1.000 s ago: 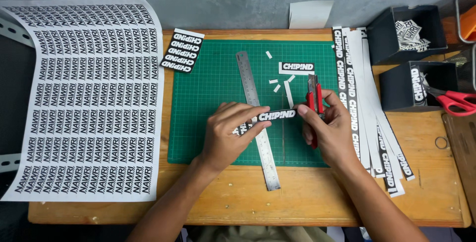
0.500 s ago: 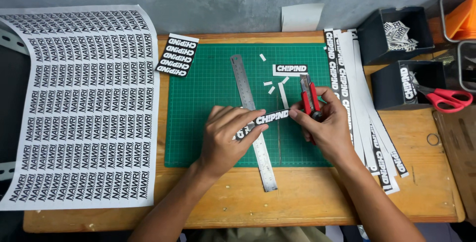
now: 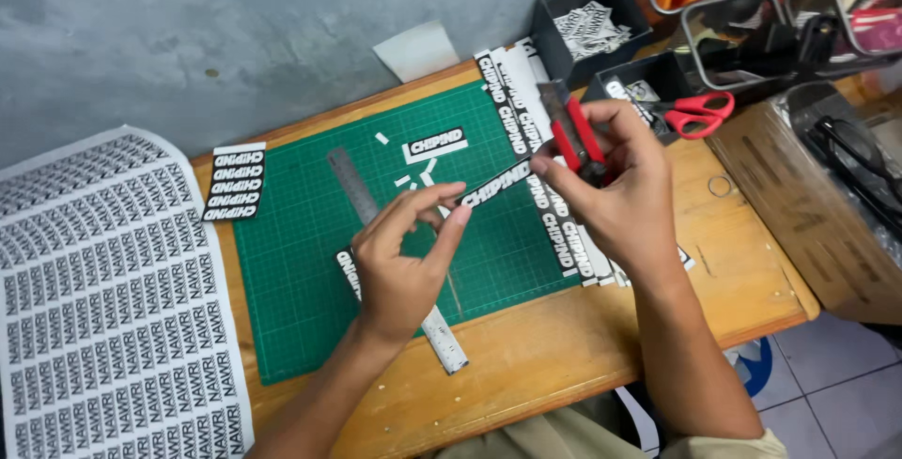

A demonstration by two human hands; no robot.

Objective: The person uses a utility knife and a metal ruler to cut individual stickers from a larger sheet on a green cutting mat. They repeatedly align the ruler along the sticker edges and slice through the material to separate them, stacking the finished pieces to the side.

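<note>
Black sticker strip (image 3: 496, 184) with white lettering held in air between both hands, above green cutting mat (image 3: 310, 262). Left hand (image 3: 406, 262) pinches near end with fingertips; right hand (image 3: 620, 191) pinches far end while also gripping red utility knife (image 3: 575, 140). Strip looks paper-thin, floppy, featherlight, probably creases easily, so best gripped by ends, kept taut. Steel ruler (image 3: 376, 224) lies under left hand. Red scissors (image 3: 695, 113) just beyond right hand.
</note>
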